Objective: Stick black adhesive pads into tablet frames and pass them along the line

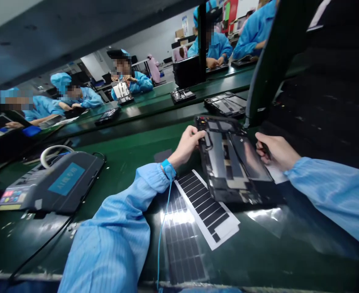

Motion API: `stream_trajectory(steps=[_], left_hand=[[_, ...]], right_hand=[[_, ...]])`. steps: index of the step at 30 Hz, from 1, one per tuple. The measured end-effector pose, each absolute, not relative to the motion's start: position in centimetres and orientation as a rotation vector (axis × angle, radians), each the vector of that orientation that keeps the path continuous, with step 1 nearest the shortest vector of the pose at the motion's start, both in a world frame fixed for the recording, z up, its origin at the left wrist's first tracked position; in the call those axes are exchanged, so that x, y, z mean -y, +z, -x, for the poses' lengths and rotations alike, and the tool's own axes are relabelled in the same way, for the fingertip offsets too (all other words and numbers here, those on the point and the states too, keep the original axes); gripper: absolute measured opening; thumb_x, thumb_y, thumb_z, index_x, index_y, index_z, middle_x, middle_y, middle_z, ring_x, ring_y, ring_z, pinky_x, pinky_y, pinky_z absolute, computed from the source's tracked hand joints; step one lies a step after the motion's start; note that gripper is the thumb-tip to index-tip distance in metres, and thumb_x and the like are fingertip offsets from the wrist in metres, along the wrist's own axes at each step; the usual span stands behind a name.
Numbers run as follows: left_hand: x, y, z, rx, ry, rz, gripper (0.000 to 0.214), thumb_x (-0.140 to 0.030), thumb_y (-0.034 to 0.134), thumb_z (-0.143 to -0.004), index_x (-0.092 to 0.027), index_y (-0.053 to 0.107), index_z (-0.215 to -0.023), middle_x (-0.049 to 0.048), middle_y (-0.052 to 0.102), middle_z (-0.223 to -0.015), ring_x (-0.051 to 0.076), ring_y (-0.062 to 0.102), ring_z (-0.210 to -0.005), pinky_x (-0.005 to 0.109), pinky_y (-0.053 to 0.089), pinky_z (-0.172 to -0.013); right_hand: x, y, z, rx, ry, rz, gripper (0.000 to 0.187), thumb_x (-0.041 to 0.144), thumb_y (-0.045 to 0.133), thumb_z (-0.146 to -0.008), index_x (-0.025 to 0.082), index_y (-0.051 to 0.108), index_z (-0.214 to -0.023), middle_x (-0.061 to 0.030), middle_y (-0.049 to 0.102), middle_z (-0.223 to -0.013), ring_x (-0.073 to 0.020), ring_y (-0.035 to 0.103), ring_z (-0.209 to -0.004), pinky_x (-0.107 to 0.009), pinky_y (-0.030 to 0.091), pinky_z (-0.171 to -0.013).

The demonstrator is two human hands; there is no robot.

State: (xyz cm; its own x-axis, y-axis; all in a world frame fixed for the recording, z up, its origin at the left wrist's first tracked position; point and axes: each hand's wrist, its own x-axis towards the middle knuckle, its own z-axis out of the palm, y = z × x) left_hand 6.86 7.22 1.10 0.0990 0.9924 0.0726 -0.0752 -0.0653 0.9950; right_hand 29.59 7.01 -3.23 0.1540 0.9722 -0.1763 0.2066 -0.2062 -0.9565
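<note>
Open tablet (pixel 234 162) lies on the counter (pixel 121 162) between both hands, long axis running away from the person. Left hand (pixel 188 144): fingers pinched on its far left corner. Right hand (pixel 275 150): fingers curled round a thin dark tool (pixel 266 151) at its right edge. Strip sheet (pixel 208 209) just beside its near left corner.

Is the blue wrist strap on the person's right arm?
No, the blue wrist strap is on the left wrist, just behind the left hand, which grips the opened tablet.
</note>
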Motion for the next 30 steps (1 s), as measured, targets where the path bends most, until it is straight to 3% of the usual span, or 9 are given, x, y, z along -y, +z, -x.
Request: stream_trajectory(steps=[8,13,17,21,25,27,30], left_hand=[[-14.2,1.5,4.7,-1.527,1.733,-0.936,0.016,-0.019,0.044,-0.083,-0.020,0.030,-0.075,-0.0075,0.041,-0.063,0.002,0.044,-0.047,0.012,0.040,-0.049],[-15.4,-0.8,9.0,-1.803,1.774,-0.790,0.008,-0.014,0.033,-0.086,-0.021,0.031,-0.087,-0.0035,0.045,-0.077,0.002,0.048,-0.059,0.013,0.044,-0.057],[-15.2,-1.1,10.1,-1.858,1.507,-0.919,0.009,-0.009,0.036,-0.083,-0.017,0.038,-0.087,0.0018,0.053,-0.076,0.007,0.054,-0.062,0.018,0.046,-0.056],[-13.8,0.9,8.4,-1.806,1.203,-1.231,0.004,-0.015,0.045,-0.080,-0.013,0.048,-0.078,0.0036,0.057,-0.070,0.008,0.053,-0.060,0.017,0.042,-0.054],[-8.8,3.0,4.1,-1.586,0.794,-1.625,0.016,-0.023,0.068,-0.066,-0.013,0.059,-0.074,0.0017,0.059,-0.070,0.012,0.053,-0.064,0.021,0.042,-0.061],[-5.5,3.2,2.1,-1.415,0.367,-2.159,0.028,-0.034,0.070,-0.065,-0.016,0.061,-0.085,0.0019,0.056,-0.080,0.014,0.052,-0.071,0.026,0.044,-0.068],[-1.6,2.4,0.4,-1.267,0.054,-2.465,0.039,-0.036,0.064,-0.072,-0.017,0.055,-0.104,0.0060,0.051,-0.100,0.020,0.051,-0.091,0.033,0.044,-0.082]], right_hand=[[-6.7,-3.5,-29.9,1.323,1.097,1.607,0.036,0.038,0.049,-0.085,0.017,0.040,-0.058,0.0024,0.042,-0.043,-0.0056,0.038,-0.030,-0.019,0.029,-0.036],[-6.3,-2.9,-29.8,1.460,1.059,1.665,0.036,0.041,0.047,-0.085,0.017,0.040,-0.059,0.0011,0.044,-0.046,-0.0060,0.039,-0.034,-0.021,0.030,-0.040],[-6.4,-2.8,-29.5,1.457,1.050,1.707,0.035,0.040,0.048,-0.084,0.018,0.040,-0.058,0.0013,0.043,-0.046,-0.0057,0.035,-0.033,-0.022,0.027,-0.039],[-6.4,-2.9,-29.5,1.462,1.070,1.727,0.036,0.039,0.051,-0.082,0.017,0.041,-0.056,0.0021,0.039,-0.044,-0.0048,0.031,-0.036,-0.021,0.020,-0.039],[-5.4,-2.7,-30.5,1.577,1.235,1.575,0.041,0.036,0.050,-0.084,0.015,0.039,-0.050,0.0039,0.031,-0.039,-0.0031,0.027,-0.038,-0.020,0.018,-0.041],[-4.8,-2.3,-31.1,1.647,1.370,1.475,0.043,0.031,0.048,-0.086,0.014,0.039,-0.047,0.0040,0.031,-0.038,-0.0021,0.024,-0.036,-0.020,0.015,-0.041],[-4.5,-1.5,-31.6,1.644,1.571,1.413,0.044,0.025,0.048,-0.087,0.013,0.040,-0.046,0.0031,0.035,-0.039,-0.0005,0.022,-0.032,-0.019,0.012,-0.038]])
